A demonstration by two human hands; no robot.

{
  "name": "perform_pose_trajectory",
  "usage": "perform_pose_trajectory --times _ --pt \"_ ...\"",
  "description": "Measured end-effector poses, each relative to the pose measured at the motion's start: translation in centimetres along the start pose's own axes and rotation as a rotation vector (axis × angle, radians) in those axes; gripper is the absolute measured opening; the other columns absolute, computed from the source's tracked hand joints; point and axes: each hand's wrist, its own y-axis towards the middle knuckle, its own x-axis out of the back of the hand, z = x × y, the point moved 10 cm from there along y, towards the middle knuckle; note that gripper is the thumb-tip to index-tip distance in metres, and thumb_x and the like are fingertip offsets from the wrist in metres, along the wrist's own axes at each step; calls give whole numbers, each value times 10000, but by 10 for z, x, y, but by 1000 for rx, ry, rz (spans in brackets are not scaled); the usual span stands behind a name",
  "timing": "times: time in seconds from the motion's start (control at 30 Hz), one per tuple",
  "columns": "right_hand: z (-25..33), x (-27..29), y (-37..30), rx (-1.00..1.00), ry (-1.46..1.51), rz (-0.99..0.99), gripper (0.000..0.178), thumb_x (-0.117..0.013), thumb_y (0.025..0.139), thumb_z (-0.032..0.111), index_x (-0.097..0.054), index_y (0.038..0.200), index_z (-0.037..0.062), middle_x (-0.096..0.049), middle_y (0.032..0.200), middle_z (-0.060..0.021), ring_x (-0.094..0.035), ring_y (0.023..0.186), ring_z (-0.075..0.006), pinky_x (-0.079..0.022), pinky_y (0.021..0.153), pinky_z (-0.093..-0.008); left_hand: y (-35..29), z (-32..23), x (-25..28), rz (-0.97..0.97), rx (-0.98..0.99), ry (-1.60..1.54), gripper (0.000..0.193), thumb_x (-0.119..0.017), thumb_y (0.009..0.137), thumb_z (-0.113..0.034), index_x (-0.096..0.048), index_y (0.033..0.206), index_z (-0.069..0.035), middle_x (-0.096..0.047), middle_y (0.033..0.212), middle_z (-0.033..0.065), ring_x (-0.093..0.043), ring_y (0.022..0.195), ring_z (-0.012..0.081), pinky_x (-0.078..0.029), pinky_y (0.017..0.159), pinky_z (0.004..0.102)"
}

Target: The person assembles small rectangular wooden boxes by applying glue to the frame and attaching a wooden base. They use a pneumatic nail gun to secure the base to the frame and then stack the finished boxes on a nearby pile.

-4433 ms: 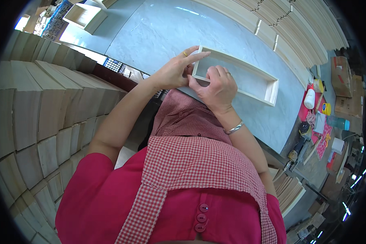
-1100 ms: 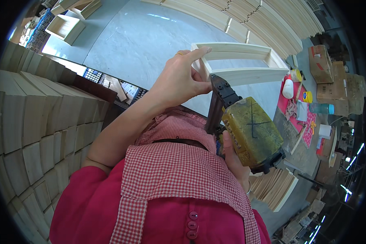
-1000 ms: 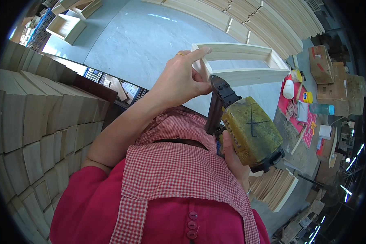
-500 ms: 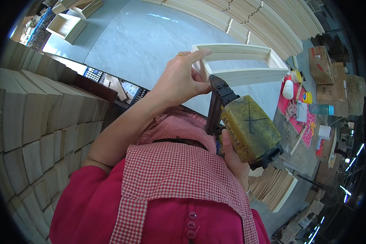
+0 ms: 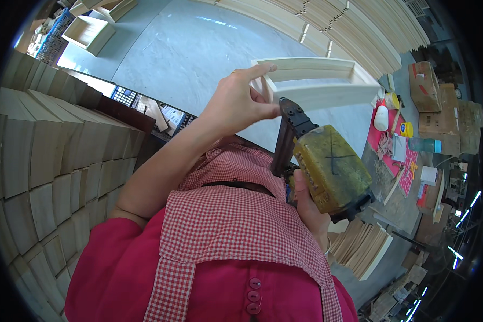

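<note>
My left hand (image 5: 238, 101) is closed round the near-left corner of a pale rectangular wooden frame (image 5: 327, 97). Its thumb lies below the corner and its index finger reaches along the top. Held up over the table, the frame is tilted, with its long sides running to the right. In my right hand (image 5: 308, 206) is a worn yellow and black nail gun (image 5: 333, 169), its handle mostly hidden behind the tool body. The black nose of the gun points up at the frame's corner, close to my left thumb; whether it touches the wood I cannot tell.
Blocks of stacked wood (image 5: 37, 145) rise on the left. Small wooden boxes (image 5: 88, 33) stand at the far left of the pale table (image 5: 166, 53). Long slats (image 5: 354, 32) are piled at the back. A red cloth (image 5: 408, 169) with bottles lies right, near cardboard boxes (image 5: 437, 121).
The frame and my left hand have shifted slightly left, and the frame has tilted a little. The gun's nose sits slightly further right; both hands keep their grip.
</note>
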Motion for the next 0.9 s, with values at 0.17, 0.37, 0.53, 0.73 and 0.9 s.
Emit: perform_pose_trajectory --times 0.17,0.37,0.53,0.73,0.9 --pt "-7 -2 -1 -77 70 5 639 -781 927 425 -581 1428 82 -624 1368 -124 -606 1234 -243 -476 1041 -376 10 12 14 -76 -116 -219 850 -881 833 -268 -463 1466 116 -676 1085 211 -701 865 197 -594 762 326" --pt "12 -1 1 279 -43 -76 253 -796 889 212 -764 1069 38 -772 1019 -94 -754 901 -239 -591 790 -363 9 12 20 -74 -91 -241 856 -860 857 -348 -468 1460 117 -683 1035 208 -703 870 205 -588 766 332" --pt "17 -3 3 297 -28 -70 241 -796 886 211 -770 1051 37 -777 999 -97 -757 883 -246 -593 783 -368 8 13 22 -99 -122 -233 849 -866 853 -332 -473 1454 121 -679 1020 189 -701 871 190 -579 758 309" --pt "16 -3 3 249 -25 -71 240 -793 888 207 -771 1051 33 -777 999 -102 -756 886 -259 -594 785 -373 9 11 23 -84 -120 -219 823 -868 856 -284 -472 1452 125 -666 1016 177 -699 878 173 -581 744 288" --pt "13 -5 4 225 -1 -65 247 -793 889 211 -767 1051 26 -776 997 -105 -755 888 -263 -592 787 -376 8 13 24 -108 -122 -180 828 -877 846 -292 -483 1450 115 -660 1043 177 -679 832 150 -571 694 268"
